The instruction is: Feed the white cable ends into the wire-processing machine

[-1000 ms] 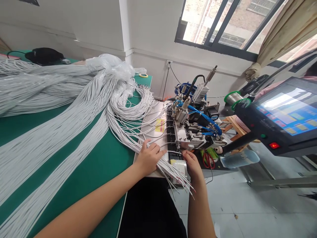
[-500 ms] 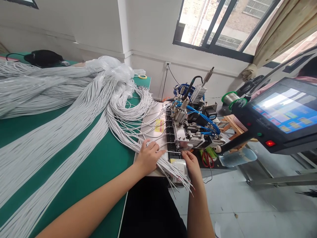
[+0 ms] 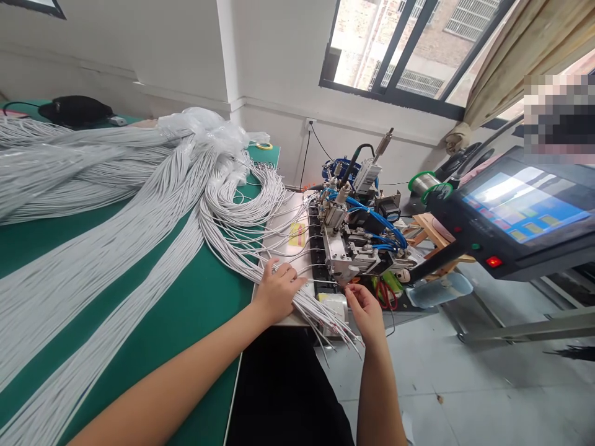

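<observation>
My left hand (image 3: 277, 291) rests over a bundle of thin white cables (image 3: 320, 310) at the edge of a white machine plate, its fingers closed around them. The bundle's loose ends hang past the plate's front. From my left hand a single cable (image 3: 323, 282) stretches right, to the front of a metal machine (image 3: 339, 238) with blue air hoses. My right hand (image 3: 365, 306) pinches at this cable's tip, thumb and forefinger together; the tip itself is mostly hidden. Several other cables lie across the plate (image 3: 286, 232) into the machine's black row of slots (image 3: 317, 248).
Large bunches of white cable (image 3: 125, 229), partly in plastic, cover the green table (image 3: 195, 322). A touchscreen (image 3: 525, 198) on a black arm stands at right. Red-handled scissors (image 3: 388, 296), a clear bin (image 3: 441, 290) and a wire spool (image 3: 428, 184) are beyond the machine.
My right hand has shifted slightly right, away from the slots. My left hand keeps its place on the bundle. The whole view has tilted a little.
</observation>
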Available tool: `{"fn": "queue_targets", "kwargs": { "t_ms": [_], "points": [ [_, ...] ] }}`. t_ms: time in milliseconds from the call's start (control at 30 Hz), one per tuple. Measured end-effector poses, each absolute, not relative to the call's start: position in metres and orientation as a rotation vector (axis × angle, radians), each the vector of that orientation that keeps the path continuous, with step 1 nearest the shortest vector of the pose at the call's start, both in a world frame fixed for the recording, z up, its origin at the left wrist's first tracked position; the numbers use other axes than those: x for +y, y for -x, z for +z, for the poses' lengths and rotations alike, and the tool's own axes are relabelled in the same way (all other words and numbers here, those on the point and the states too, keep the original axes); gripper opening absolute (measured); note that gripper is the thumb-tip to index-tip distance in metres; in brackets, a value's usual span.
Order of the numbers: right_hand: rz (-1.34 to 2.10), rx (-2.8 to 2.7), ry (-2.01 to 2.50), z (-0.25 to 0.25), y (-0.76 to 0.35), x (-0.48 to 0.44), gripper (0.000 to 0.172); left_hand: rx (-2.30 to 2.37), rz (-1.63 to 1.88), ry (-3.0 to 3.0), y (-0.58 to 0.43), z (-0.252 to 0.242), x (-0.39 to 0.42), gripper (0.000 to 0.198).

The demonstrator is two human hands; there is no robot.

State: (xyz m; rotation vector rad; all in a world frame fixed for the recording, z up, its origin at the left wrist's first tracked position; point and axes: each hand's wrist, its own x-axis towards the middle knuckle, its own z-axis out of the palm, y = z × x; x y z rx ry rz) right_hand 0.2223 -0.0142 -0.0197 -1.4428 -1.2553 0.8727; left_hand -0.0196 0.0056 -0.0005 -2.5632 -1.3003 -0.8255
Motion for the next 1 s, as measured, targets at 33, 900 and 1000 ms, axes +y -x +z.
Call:
{"fn": "queue_targets", "kwargs": {
  "t_ms": [33,900,1000],
  "points": [
    [0.842,-1.252,1.458,-0.019,-0.224,-0.016,0.034,-1.302,-0.826,2.563,0.02,-0.001,0.006,0.038],
    [1.062,-1.542,1.438,0.03,-0.219,-0.057,0.038,-0.891,-1.005,2.629,0.026,0.002,0.007,0.033],
    [1.189,-1.516,1.387,0.029,-0.217,-0.06,0.04,-0.836,-1.045,2.614,0.027,0.003,0.006,0.03]
  ]
}}
